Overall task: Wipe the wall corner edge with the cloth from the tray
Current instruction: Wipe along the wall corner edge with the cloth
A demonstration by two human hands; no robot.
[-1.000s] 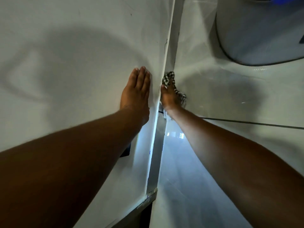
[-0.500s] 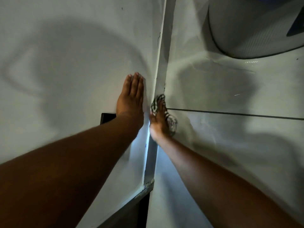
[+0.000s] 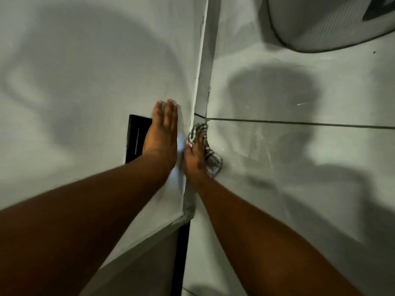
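The wall corner edge [image 3: 202,86] runs top to bottom through the middle of the head view, between a plain white wall on the left and glossy tiles on the right. My right hand [image 3: 195,155] presses a black-and-white checked cloth [image 3: 211,162] against that edge, just below a dark grout line. The cloth shows above my fingers and to the right of my hand. My left hand [image 3: 162,133] lies flat on the white wall just left of the edge, fingers together and pointing up, holding nothing.
A black rectangular plate [image 3: 133,139] sits on the left wall, partly behind my left hand. A large white rounded appliance [image 3: 320,22] hangs at the top right. A dark grout line [image 3: 299,123] crosses the tiled wall. Below, the left wall ends at a ledge [image 3: 171,226] over a dark gap.
My right hand has slid the cloth down the corner edge, from above the grout line to below it. The left hand moved down the wall alongside, and the black plate came into view.
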